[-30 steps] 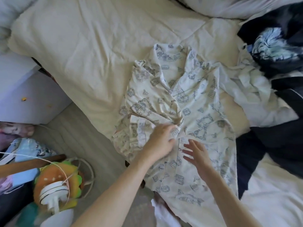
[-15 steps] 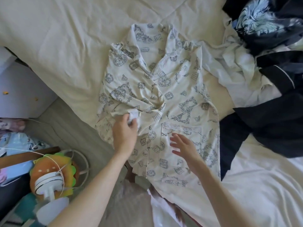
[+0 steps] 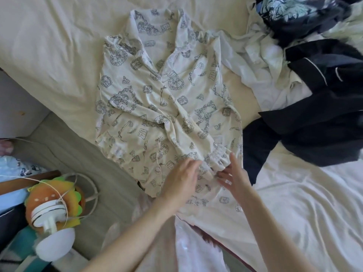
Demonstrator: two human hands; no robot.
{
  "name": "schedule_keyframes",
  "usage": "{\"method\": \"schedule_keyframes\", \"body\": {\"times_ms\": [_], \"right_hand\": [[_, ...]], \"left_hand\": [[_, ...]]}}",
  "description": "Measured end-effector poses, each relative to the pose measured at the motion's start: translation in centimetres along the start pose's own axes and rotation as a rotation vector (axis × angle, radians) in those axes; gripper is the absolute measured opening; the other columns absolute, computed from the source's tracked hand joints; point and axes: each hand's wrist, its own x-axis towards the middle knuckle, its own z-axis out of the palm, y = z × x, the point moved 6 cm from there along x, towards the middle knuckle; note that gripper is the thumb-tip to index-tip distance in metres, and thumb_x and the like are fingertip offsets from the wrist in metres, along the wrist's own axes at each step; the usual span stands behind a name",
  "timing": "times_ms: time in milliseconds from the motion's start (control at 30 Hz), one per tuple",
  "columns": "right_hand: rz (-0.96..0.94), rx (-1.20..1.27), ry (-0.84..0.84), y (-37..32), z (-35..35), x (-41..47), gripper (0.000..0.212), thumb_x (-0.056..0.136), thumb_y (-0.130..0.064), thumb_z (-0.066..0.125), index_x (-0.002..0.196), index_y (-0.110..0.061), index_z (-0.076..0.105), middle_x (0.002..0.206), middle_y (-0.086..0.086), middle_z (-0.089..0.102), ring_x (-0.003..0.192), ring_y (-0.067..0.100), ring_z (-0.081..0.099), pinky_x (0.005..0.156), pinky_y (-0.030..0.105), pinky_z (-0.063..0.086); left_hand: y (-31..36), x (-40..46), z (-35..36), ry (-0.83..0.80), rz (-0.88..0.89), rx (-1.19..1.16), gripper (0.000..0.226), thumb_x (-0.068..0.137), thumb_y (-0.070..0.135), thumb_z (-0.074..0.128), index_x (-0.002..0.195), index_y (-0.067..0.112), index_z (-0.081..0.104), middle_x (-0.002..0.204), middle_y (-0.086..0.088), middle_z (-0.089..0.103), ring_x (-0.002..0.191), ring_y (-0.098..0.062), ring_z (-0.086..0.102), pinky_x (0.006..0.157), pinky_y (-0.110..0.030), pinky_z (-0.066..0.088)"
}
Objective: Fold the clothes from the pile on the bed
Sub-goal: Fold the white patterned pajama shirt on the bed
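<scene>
Bed (image 3: 49,46): cream sheet, wrinkled, fills most of the frame from upper left to lower right.
Pile of clothes (image 3: 314,79): heaped at the upper right of the frame on the bed; dark navy pieces with white piping, a blue-patterned dark piece at the top, pale crumpled pieces between them and the top.
Printed pyjama top (image 3: 157,107): cream with grey line drawings, spread flat at the centre of the frame on the bed, collar toward the top edge, hem toward the bottom; one sleeve lies folded diagonally across the front, its ruffled cuff (image 3: 216,158) at lower centre-right.
Floor (image 3: 78,154): grey, at centre left beside the bed edge.
Plush burger toy (image 3: 55,201): orange and green, lower left of the frame, with a white stand in front and a pale cord looped over it.
Left hand (image 3: 182,177): lower centre, fingers straight, resting on the top just left of the cuff; grip released.
Right hand (image 3: 233,177): lower centre-right, fingers spread and straight, touching the fabric just below the cuff; grip released.
</scene>
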Motion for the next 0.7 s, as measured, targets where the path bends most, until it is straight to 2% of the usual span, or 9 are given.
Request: {"method": "schedule_keyframes", "body": {"times_ms": [67,133,200,300,367,400,467,533,700], "right_hand": [[0.002,-0.018,-0.004,-0.7,1.0,0.9,0.047,0.089,-0.050,0.057,0.123,-0.019,0.053,0.121,0.008,0.061,0.096,0.023,0.064,0.078,0.038,0.054],[0.031,0.033,-0.015,-1.1,2.0,1.7,0.035,0.088,-0.039,0.062,0.118,-0.022,0.057,0.117,0.007,0.061,0.094,0.023,0.065,0.073,0.038,0.053],[0.041,0.070,-0.010,-1.3,2.5,2.1,0.026,0.087,-0.026,0.064,0.112,-0.018,0.063,0.104,0.008,0.064,0.084,0.025,0.065,0.067,0.037,0.052],[-0.099,0.014,0.109,-2.2,1.7,2.1,0.003,0.084,-0.020,0.065,0.086,-0.019,0.064,0.083,0.001,0.066,0.066,0.014,0.065,0.056,0.025,0.050],[-0.236,-0.042,0.186,-3.0,0.5,1.6,0.004,0.084,-0.025,0.061,0.081,-0.023,0.061,0.087,0.000,0.064,0.075,0.013,0.062,0.062,0.026,0.048],[-0.300,-0.078,0.200,-3.1,-0.1,1.2,0.007,0.087,-0.027,0.056,0.082,-0.023,0.059,0.089,0.001,0.062,0.078,0.014,0.059,0.065,0.027,0.047],[-0.434,-0.185,0.204,-3.3,-1.1,0.4,0.020,0.093,-0.032,0.046,0.078,-0.019,0.051,0.082,0.002,0.057,0.071,0.014,0.053,0.063,0.029,0.045],[-0.553,-0.281,0.193,-3.2,-1.8,-0.3,0.029,0.096,-0.031,0.042,0.071,-0.016,0.041,0.070,0.001,0.046,0.061,0.013,0.044,0.056,0.029,0.039],[-0.567,-0.206,0.322,-3.0,-3.7,-0.9,0.022,0.097,-0.029,0.046,0.078,-0.018,0.045,0.073,-0.006,0.044,0.063,0.005,0.044,0.056,0.020,0.038]], "left_hand": [[-3.8,1.1,-1.9,0.090,-0.195,-0.010,0.030,0.095,0.010,0.050,0.124,0.008,0.053,0.119,-0.003,0.056,0.107,-0.013,0.054,0.093,-0.013,0.039],[-7.3,2.3,-3.7,0.237,-0.511,-0.194,0.029,0.094,0.015,0.055,0.122,0.008,0.052,0.107,0.001,0.055,0.091,-0.009,0.053,0.077,-0.011,0.044],[-9.8,3.2,-4.6,0.377,-0.816,-0.490,0.030,0.092,0.021,0.059,0.119,0.009,0.051,0.097,0.003,0.057,0.082,-0.011,0.054,0.069,-0.016,0.045],[-11.5,5.0,-5.7,0.535,-1.073,-1.123,0.018,0.091,0.026,0.061,0.092,0.009,0.056,0.083,-0.002,0.060,0.067,-0.011,0.056,0.062,-0.020,0.048],[-12.0,6.7,-6.5,0.516,-1.115,-1.424,0.021,0.092,0.030,0.057,0.090,0.010,0.054,0.093,-0.003,0.062,0.084,-0.014,0.059,0.074,-0.025,0.048],[-12.1,7.4,-7.0,0.484,-1.127,-1.477,0.022,0.093,0.031,0.056,0.092,0.010,0.053,0.097,-0.003,0.062,0.092,-0.016,0.058,0.078,-0.029,0.047],[-12.6,7.9,-7.3,0.434,-1.161,-1.481,0.019,0.093,0.028,0.055,0.097,0.009,0.053,0.102,-0.007,0.062,0.097,-0.023,0.058,0.081,-0.040,0.048],[-13.0,7.7,-7.4,0.430,-1.170,-1.463,0.015,0.094,0.020,0.053,0.104,0.008,0.055,0.112,-0.012,0.061,0.104,-0.028,0.058,0.090,-0.047,0.049],[-14.5,4.7,-8.5,0.545,-0.998,-1.368,0.023,0.091,0.013,0.057,0.113,0.007,0.055,0.116,-0.011,0.060,0.104,-0.025,0.062,0.082,-0.039,0.056]]}}
